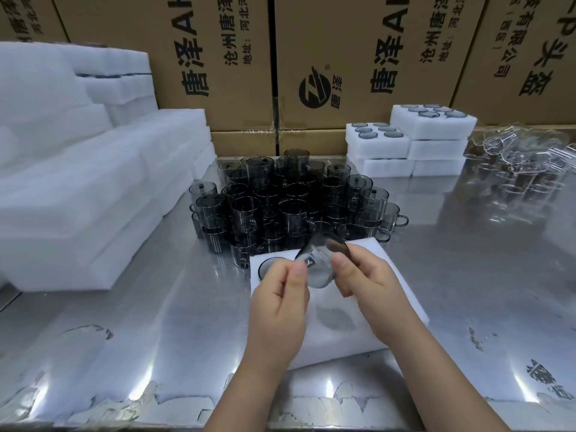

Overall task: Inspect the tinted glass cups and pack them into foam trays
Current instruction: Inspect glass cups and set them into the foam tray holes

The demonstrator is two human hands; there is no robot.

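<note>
Two hands hold one smoky grey tinted glass cup [321,263] between them. Your left hand [277,307] pinches its near-left edge with thumb and curled fingers, and your right hand [371,285] grips its right side, thumb on top. The cup is tilted over, off the foam, raised just above the far end of the white foam tray [396,310] that lies on the shiny metal surface [156,307] in front of you. One grey cup already seated in the tray [270,267] shows its round rim in the far-left hole, just beside your left thumb.

Beyond the tray, a crowded cluster of dark tinted cups [290,201] stands stacked in layers, touching the tray's far edge. Further back on the right, filled white foam trays [405,145] are piled up, grey rims showing in the top ones. Clear glass pieces [523,163] lie heaped at the far right, tall stacks of plain white foam blocks [78,182] fill the left, and printed brown cardboard boxes [343,57] form the wall behind.
</note>
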